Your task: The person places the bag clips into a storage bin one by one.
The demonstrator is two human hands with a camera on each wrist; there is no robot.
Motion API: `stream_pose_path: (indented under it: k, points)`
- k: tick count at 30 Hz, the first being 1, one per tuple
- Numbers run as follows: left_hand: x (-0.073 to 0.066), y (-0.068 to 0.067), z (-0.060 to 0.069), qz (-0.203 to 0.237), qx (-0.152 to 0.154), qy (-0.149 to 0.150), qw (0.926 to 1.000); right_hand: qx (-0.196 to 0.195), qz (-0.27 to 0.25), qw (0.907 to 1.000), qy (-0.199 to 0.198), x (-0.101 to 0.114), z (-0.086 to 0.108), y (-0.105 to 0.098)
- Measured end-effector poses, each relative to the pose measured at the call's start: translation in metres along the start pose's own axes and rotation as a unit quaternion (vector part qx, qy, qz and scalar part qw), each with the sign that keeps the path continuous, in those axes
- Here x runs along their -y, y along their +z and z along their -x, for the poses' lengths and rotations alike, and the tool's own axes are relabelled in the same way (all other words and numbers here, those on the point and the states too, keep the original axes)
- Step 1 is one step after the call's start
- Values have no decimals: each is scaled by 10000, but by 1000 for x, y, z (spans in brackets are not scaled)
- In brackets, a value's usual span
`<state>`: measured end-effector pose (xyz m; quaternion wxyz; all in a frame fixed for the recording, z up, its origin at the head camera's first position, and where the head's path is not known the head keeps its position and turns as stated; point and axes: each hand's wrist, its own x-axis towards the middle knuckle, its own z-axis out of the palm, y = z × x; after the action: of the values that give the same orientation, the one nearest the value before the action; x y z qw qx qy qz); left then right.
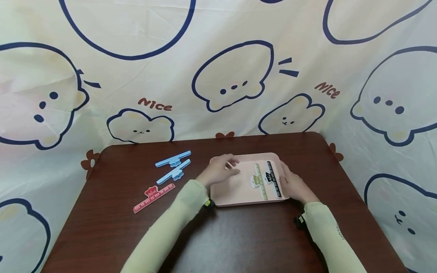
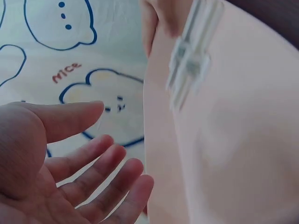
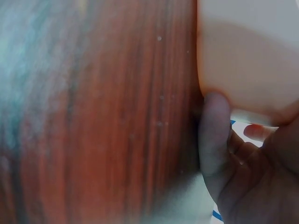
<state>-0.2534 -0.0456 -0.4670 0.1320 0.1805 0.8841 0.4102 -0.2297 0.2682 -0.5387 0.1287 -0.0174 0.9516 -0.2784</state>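
A pale pink tray (image 1: 225, 193) lies on the table with two ruler-shaped clips in it, a green one (image 1: 261, 182) and a black one (image 1: 274, 180). Over the tray's left part is my left hand (image 1: 220, 170), fingers loosely bent and holding nothing. In the left wrist view that hand (image 2: 88, 172) shows its palm, thumb and fingers apart, beside the tray's rim (image 2: 161, 154). My right hand (image 1: 295, 184) grips the tray's right edge. The right wrist view shows its thumb (image 3: 216, 126) against the tray's corner, other fingers partly hidden.
Left of the tray, two blue ruler clips (image 1: 173, 159) (image 1: 174, 172) and a red one (image 1: 153, 197) lie on the dark wooden table (image 1: 239, 239). A white cloth (image 1: 136, 83) with cartoon outlines hangs behind and beside the table.
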Motion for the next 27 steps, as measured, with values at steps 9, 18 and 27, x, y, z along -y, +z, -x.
stream_pose_path:
  k: [9, 18, 27]
  points:
    - [52, -52, 44, -850, -680, -254, 9937, -55, 110, 9999, -43, -1, -1, 1]
    - [122, -91, 80, -1560, -1016, -846, 9789, -5, 51, 10000, 52, 2, -1, 1]
    - [150, -102, 90, -1780, -757, -1167, 9741, 37, 28, 10000, 80, 1, 0, 3]
